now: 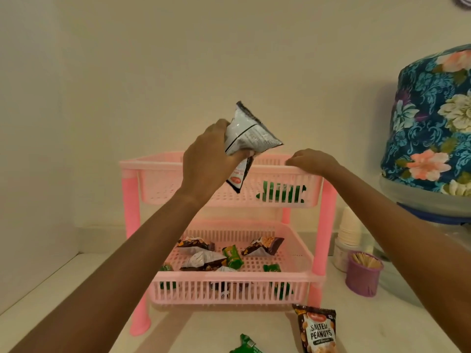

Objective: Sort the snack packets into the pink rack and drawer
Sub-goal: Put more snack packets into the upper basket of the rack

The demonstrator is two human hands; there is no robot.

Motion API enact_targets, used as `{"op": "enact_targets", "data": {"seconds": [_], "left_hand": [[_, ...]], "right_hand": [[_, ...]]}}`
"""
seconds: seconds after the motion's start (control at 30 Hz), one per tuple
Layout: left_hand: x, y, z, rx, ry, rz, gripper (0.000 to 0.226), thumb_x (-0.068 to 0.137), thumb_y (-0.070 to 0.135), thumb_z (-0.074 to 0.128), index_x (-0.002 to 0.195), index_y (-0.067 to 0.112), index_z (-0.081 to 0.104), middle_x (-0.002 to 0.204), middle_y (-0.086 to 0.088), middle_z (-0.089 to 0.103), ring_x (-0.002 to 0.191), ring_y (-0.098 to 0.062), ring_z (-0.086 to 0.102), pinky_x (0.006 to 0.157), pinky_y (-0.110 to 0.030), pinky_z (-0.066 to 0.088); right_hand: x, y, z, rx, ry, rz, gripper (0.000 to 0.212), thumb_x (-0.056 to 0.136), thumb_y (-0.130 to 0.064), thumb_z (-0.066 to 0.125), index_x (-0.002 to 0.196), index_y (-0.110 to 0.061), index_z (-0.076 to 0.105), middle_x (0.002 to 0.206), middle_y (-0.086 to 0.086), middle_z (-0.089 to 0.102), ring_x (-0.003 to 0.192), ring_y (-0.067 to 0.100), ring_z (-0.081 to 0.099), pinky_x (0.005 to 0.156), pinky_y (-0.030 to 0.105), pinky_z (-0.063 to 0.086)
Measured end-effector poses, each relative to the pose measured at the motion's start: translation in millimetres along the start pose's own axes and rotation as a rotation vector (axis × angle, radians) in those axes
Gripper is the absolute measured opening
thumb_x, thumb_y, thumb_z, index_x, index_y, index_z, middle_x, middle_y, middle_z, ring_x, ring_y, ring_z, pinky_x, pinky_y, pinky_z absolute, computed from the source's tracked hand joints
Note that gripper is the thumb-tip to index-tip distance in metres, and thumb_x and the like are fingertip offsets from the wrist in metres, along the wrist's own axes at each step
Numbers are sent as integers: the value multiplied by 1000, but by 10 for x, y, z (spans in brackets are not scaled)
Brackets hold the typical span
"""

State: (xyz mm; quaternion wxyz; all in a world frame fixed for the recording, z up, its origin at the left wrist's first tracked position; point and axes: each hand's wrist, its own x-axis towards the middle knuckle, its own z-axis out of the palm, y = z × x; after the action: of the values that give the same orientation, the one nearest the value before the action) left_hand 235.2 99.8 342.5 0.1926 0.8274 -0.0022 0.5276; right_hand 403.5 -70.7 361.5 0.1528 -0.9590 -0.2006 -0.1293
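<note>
A pink two-tier rack [131,200] stands on the white counter. My left hand [206,159] holds two snack packets [248,133] above the top basket [163,171], their grey backs facing me. My right hand [309,160] rests with curled fingers on the top basket's front rim. A green packet [280,191] lies inside the top basket at the right. The lower drawer [229,286] is pulled forward and holds several brown and green packets [204,256]. On the counter in front lie a salted peanuts packet [318,329] and a green packet [246,345].
A large jar under a blue floral cover [433,123] stands at the right. A purple cup of toothpicks [363,273] and a stack of white paper cups [349,230] sit beside the rack's right legs. A wall is close behind.
</note>
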Motion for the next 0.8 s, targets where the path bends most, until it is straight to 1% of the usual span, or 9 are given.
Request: {"op": "enact_targets", "data": {"seconds": [0.1,0.17,0.27,0.33,0.4,0.57,0.63,0.73,0.8], "left_hand": [[300,126,129,100,42,110,52,79,44,67,116,11,52,106,-7,62,90,-27,58,63,-30,35],[500,151,258,224,39,163,51,81,42,65,119,10,50,111,-10,61,98,-30,59,71,-37,41],[700,94,507,401,-122,166,47,83,36,64,119,10,49,114,-13,61,104,-33,57,80,-40,45],[747,25,686,471,-286,160,41,84,30,64,117,10,50,114,-13,61,105,-32,57,82,-39,45],[754,-60,841,512,-417,155,36,85,27,63,115,10,52,115,-11,63,106,-30,59,80,-36,44],[850,-228,1047,621,-547,91,38,87,30,61,118,10,53,119,-9,64,109,-27,60,85,-34,44],[923,-284,1078,631,-531,34,40,88,30,61,121,8,51,122,-9,62,112,-28,59,83,-33,43],[984,-346,1117,482,-500,-108,44,93,32,55,125,4,43,124,-14,60,113,-30,57,80,-32,41],[991,-358,1124,385,-532,-199,47,95,36,49,126,2,43,126,-16,58,115,-31,55,86,-34,42]], "right_hand": [[-2,35,21,-6,37,-7,40,93,-40,41,113,-11,60,117,13,63,93,24,55,81,32,41],[-19,46,35,-14,51,-12,42,94,-41,38,112,-11,61,115,13,64,94,26,57,79,31,40],[-58,52,53,-40,72,-15,43,95,-41,34,111,-12,61,113,12,65,93,27,58,78,31,40],[-74,60,69,-62,95,-16,44,95,-40,31,109,-11,62,112,13,64,93,28,57,76,31,39],[-78,69,94,-84,124,-19,45,95,-39,29,103,-10,63,106,13,65,85,26,55,71,29,37],[-67,82,149,-100,210,-8,46,95,-37,29,97,-10,66,84,8,61,77,25,55,64,28,36],[-60,87,165,-103,233,-7,46,95,-37,29,95,-10,66,82,8,62,77,26,57,64,28,37],[-58,94,178,-117,257,-15,46,95,-37,29,94,-10,67,81,7,62,76,25,58,64,28,38],[-57,92,184,-125,262,-18,47,96,-37,28,94,-10,66,81,7,62,75,24,57,64,28,39]]}}
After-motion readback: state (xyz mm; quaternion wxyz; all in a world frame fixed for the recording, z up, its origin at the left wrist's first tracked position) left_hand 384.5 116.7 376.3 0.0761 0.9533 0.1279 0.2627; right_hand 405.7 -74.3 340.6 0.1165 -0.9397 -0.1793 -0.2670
